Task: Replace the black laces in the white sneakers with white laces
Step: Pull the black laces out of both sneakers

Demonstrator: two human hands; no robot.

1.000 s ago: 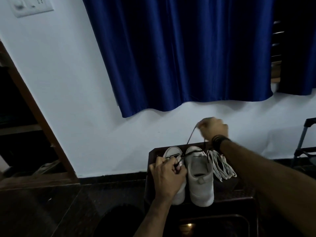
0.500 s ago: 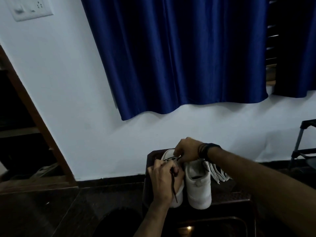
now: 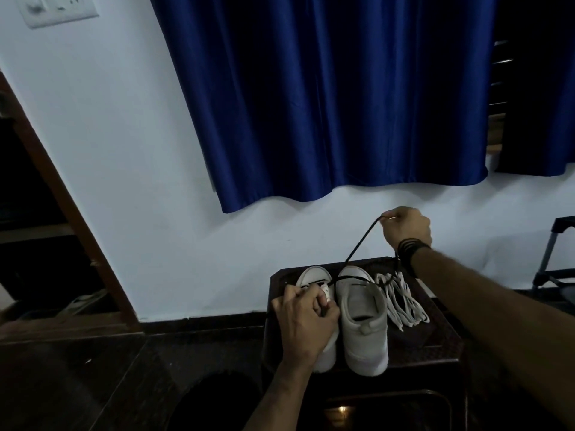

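Note:
Two white sneakers stand side by side on a dark stool point(image 3: 435, 343), toes toward the wall. My left hand point(image 3: 303, 318) grips the left sneaker point(image 3: 312, 275) over its tongue and covers most of it. The right sneaker point(image 3: 364, 325) has no lace in its eyelets. My right hand point(image 3: 406, 227) is raised above the stool's far edge, pinching a black lace point(image 3: 361, 244) that runs taut down to the left sneaker, crossing the right sneaker's toe. A bundle of white laces point(image 3: 401, 301) lies on the stool right of the sneakers.
A white wall with a blue curtain point(image 3: 326, 94) rises just behind the stool. A brown door frame point(image 3: 71, 219) stands at the left. A dark metal stand point(image 3: 557, 259) sits at the right edge. The floor is dark tile.
My right hand went down to the left sneaker's eyelets half a second ago, then rose up and right again, drawing the black lace out taut. My left hand stayed on the left sneaker.

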